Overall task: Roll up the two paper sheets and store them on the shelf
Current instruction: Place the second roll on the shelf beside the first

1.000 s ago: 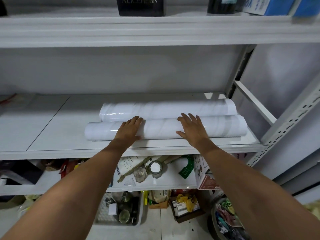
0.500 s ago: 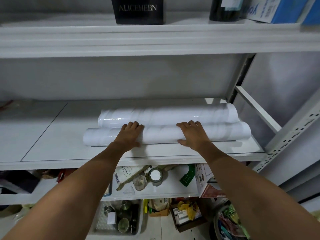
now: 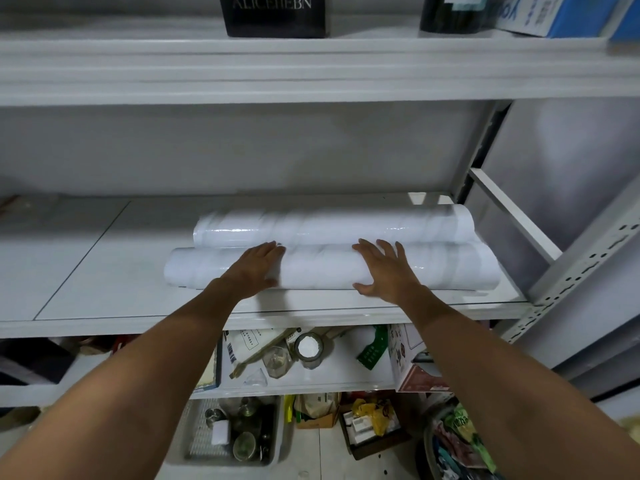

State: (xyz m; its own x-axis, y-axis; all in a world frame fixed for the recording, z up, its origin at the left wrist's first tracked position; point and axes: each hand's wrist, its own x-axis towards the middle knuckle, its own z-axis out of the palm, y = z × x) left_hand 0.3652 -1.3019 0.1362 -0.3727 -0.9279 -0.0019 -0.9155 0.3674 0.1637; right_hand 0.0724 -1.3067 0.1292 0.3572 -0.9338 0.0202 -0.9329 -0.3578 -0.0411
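Head view, centre frame: the front roll and rear roll of white paper lay touching, side by side, on the middle shelf. Both hands hid parts of the front roll. A black box was cut off at the top edge, and the clutter below was blurred. The left hand and right hand lay flat on the front roll, fingers extended, clasping nothing.
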